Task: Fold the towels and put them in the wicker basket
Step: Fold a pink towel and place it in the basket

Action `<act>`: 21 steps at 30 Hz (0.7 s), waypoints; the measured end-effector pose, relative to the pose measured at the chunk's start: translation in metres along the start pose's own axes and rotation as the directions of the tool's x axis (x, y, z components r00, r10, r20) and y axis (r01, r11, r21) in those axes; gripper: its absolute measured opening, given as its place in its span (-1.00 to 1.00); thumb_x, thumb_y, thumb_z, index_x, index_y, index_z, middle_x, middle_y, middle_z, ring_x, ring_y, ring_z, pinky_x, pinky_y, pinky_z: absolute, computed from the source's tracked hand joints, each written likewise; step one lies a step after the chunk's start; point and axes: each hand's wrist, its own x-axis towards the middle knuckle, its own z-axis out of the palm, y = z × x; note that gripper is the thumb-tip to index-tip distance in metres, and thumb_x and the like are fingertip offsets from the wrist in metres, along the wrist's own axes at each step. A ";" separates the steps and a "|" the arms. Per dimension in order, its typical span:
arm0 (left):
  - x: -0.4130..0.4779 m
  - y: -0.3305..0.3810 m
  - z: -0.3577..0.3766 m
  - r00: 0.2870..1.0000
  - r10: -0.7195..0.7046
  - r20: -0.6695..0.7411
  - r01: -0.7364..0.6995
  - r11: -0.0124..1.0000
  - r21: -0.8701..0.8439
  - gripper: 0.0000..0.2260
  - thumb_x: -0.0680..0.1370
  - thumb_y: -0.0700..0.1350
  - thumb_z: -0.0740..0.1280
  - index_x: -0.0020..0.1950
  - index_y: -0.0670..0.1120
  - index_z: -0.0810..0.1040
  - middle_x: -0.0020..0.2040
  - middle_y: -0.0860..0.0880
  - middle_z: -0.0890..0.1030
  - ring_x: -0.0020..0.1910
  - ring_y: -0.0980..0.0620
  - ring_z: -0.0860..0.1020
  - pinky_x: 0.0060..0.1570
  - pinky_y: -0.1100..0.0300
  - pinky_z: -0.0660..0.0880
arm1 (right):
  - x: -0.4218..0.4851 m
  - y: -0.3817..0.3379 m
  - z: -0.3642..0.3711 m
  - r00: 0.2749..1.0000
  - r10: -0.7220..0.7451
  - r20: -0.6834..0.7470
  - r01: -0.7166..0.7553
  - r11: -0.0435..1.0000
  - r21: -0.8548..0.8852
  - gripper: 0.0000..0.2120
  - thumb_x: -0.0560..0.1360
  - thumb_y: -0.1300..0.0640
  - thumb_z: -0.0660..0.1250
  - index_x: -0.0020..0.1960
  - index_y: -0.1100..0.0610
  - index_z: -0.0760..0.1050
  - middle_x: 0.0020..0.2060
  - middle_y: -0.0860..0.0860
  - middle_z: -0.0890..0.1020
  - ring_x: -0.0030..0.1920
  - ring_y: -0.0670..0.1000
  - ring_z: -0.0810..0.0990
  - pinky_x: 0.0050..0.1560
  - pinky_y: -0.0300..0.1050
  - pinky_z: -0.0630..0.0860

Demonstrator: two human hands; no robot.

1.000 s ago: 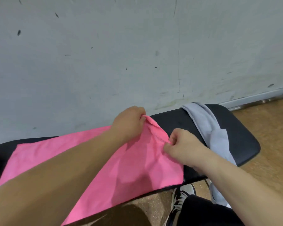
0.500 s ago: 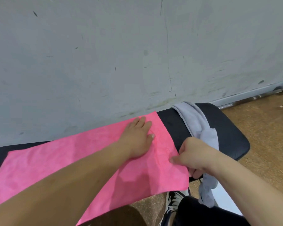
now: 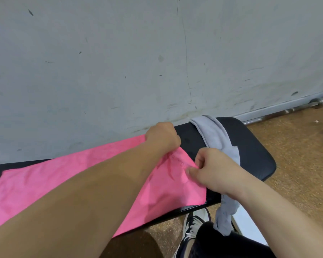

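pink towel (image 3: 67, 185) lying lengthwise along counter (image 3: 250, 151) | left hand (image 3: 162, 138) and right hand (image 3: 213, 170) both pinching its end edge | grey towel (image 3: 214, 135) draping just beyond right hand

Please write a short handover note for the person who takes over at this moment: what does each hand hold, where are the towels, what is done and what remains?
Left hand: closed grip on the far right corner of the bright pink cloth towel.
Right hand: pinching the same towel's right edge, nearer the body.
The pink towel lies spread, unfolded, along the black padded bench.
The pale grey cloth towel is draped, unfolded, over the bench's right end and hangs off the near edge.
Done: nothing folded.
Left: fold both towels and put them in the wicker basket, which is not in view.
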 end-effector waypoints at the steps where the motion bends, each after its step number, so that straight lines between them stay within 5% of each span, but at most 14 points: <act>1: 0.000 0.001 -0.002 1.000 0.008 -0.019 -0.009 0.999 -0.049 -0.91 0.52 -0.09 0.28 -0.05 -0.09 0.49 0.02 -0.08 0.57 -0.03 -0.15 0.54 -0.10 0.10 0.48 | -0.001 0.001 -0.002 1.000 -0.009 -0.004 0.009 1.000 -0.014 -0.76 0.51 0.02 0.43 -0.18 0.07 0.39 -0.33 -0.04 0.51 -0.36 -0.04 0.42 -0.35 -0.19 0.33; 4: -0.001 0.010 -0.002 0.995 0.062 -0.080 -0.080 0.967 -0.243 -0.84 0.55 -0.11 0.26 -0.22 -0.08 0.38 -0.09 -0.08 0.55 -0.09 -0.15 0.50 -0.14 0.13 0.39 | -0.007 0.003 -0.016 0.999 -0.021 -0.034 0.019 0.997 -0.068 -0.76 0.53 0.01 0.43 -0.14 0.09 0.41 -0.32 -0.04 0.53 -0.36 -0.04 0.45 -0.37 -0.18 0.34; 9: -0.005 0.025 0.001 0.978 0.076 -0.193 -0.167 0.839 -0.518 -0.83 0.57 -0.14 0.27 -0.16 -0.16 0.58 -0.17 -0.09 0.62 -0.12 -0.12 0.55 -0.15 0.13 0.44 | -0.022 0.004 -0.044 0.970 -0.025 -0.240 0.041 0.997 0.060 -0.77 0.43 0.01 0.56 -0.20 0.09 0.55 -0.34 0.00 0.65 -0.31 -0.01 0.63 -0.34 -0.12 0.45; 15: -0.019 -0.026 -0.017 0.966 0.001 -0.257 -0.177 0.729 -0.661 -0.81 0.46 -0.08 0.23 -0.29 -0.16 0.48 -0.40 -0.09 0.53 -0.34 -0.16 0.57 -0.25 -0.10 0.59 | -0.028 -0.028 -0.011 0.988 -0.111 -0.106 0.123 0.986 0.116 -0.72 0.42 0.00 0.57 -0.20 0.13 0.53 -0.54 -0.06 0.54 -0.55 -0.13 0.48 -0.38 -0.14 0.45; 21: -0.053 -0.116 -0.054 0.959 -0.112 -0.260 -0.118 0.676 -0.727 -0.80 0.58 -0.21 0.24 -0.19 -0.27 0.53 -0.33 -0.19 0.57 -0.39 -0.12 0.60 -0.29 -0.20 0.67 | -0.035 -0.100 0.040 0.952 -0.287 -0.110 0.292 0.956 0.030 -0.73 0.39 -0.12 0.54 -0.25 0.00 0.53 -0.50 -0.12 0.57 -0.45 -0.12 0.54 -0.29 -0.02 0.57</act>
